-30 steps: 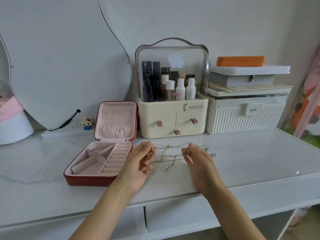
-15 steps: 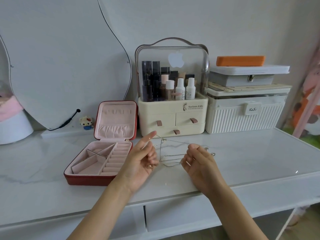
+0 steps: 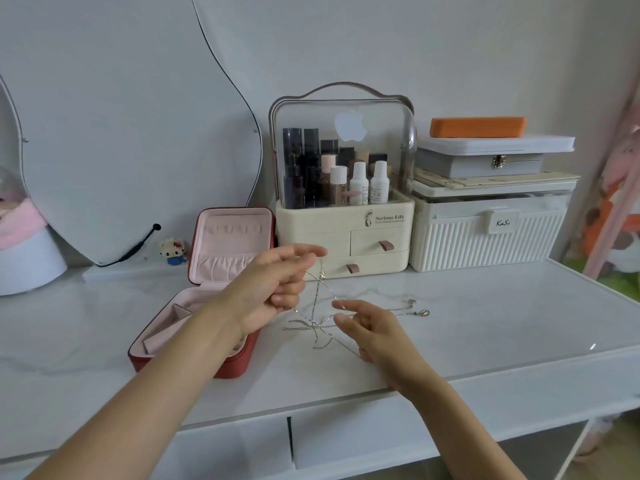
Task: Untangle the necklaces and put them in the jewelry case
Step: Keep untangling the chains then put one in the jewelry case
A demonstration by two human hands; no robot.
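Thin silver and gold necklaces (image 3: 317, 323) lie tangled on the white marble table (image 3: 485, 327), partly lifted. My left hand (image 3: 273, 289) is raised above the table and pinches the chains near a small gold clasp, so strands hang down from it. My right hand (image 3: 374, 330) is lower, to the right, and pinches a strand between thumb and fingertip. Two small pendants (image 3: 420, 310) rest on the table at the far end of the chains. The red jewelry case (image 3: 207, 271) stands open at the left, its pink compartments partly hidden by my left forearm.
A cream cosmetics organizer (image 3: 343, 202) with drawers stands right behind the necklaces. White storage boxes (image 3: 491, 220) with an orange case on top are at the back right. A curved mirror (image 3: 121, 133) leans at the back left. The table's front edge is just below my wrists.
My left hand has risen up and to the right, lifting the chains off the table. My right hand has stayed low and the strands now stretch between both hands.
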